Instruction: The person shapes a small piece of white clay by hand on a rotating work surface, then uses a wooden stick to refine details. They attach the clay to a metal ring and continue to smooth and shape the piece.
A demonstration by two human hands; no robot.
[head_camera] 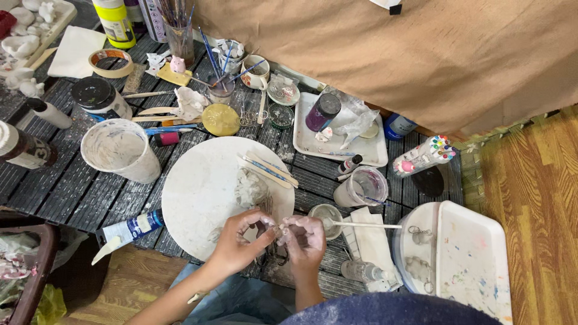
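My left hand [241, 239] and my right hand [304, 238] meet at the near edge of a round white board [198, 180]. Both are dusted with white clay. Between their fingertips they pinch a small pale clay piece [278, 227], too small to make out. A lump of whitish clay [250, 188] lies on the board just beyond my hands. Wooden modelling tools and a blue brush [268, 168] rest across the board's far right part. A small cup with a long stick in it [328, 215] stands right of my right hand.
On the dark slatted table: a white bucket [120, 149], a paint tube [129, 230], a roll of tape [110, 62], a yellow lid [220, 119], a jar of brushes [179, 36], a white tray [367, 150] with a purple jar [322, 112], and a paint-stained tray [472, 259]. Brown cloth hangs behind.
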